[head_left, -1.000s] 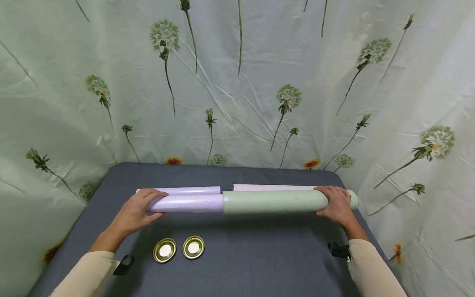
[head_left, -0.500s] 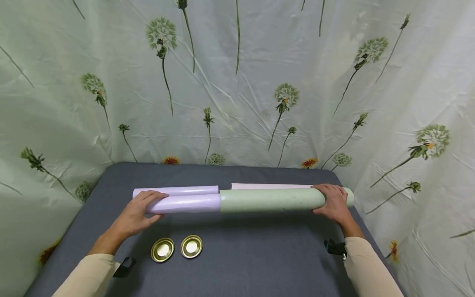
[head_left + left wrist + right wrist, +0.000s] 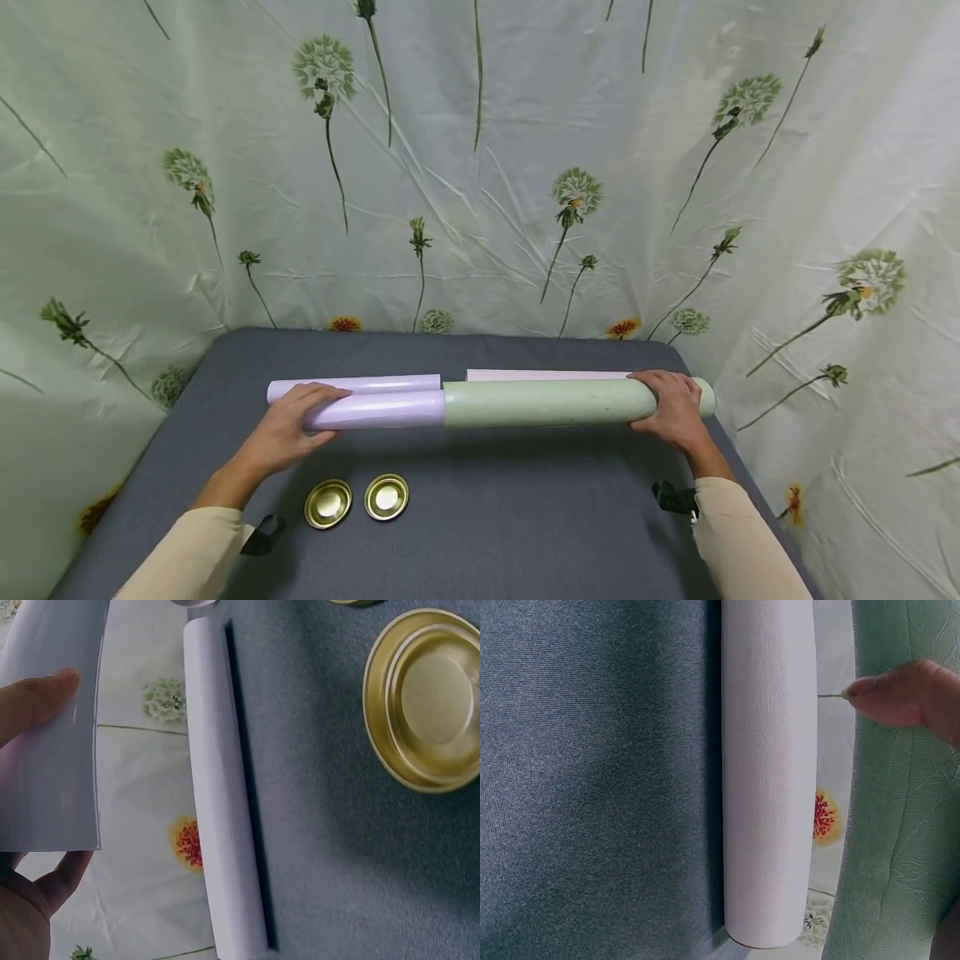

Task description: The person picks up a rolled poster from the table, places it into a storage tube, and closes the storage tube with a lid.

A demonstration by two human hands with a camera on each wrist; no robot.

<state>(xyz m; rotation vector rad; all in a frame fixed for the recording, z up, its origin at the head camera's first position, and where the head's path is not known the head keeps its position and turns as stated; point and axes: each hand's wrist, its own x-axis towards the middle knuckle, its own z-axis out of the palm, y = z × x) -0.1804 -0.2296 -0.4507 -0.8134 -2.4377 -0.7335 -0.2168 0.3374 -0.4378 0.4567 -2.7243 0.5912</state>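
Note:
My left hand [image 3: 281, 429] grips a glossy lilac roll [image 3: 386, 410] near its left end, the thumb [image 3: 45, 697] laid across its surface in the left wrist view. My right hand [image 3: 672, 408] holds a longer, thicker pale green roll [image 3: 543, 403] close to its right end. Both rolls lie level, in one line, and the lilac one's right end meets the green one's left end. They are held over the table, with their shadow beneath. In the right wrist view the thumb [image 3: 892, 697] lies on the wrinkled green surface.
Behind the held rolls, a second lilac roll [image 3: 382, 382] and a pinkish-white roll [image 3: 547, 375] lie on the grey cloth-covered table [image 3: 510, 525]. Two gold round lids [image 3: 327, 503] sit at the front left. A dandelion-print curtain [image 3: 480, 183] hangs around the table.
My left hand has shifted slightly right along the lilac roll, keeping its grip. My right hand and the green roll stay nearly the same; the whole view has drifted a little.

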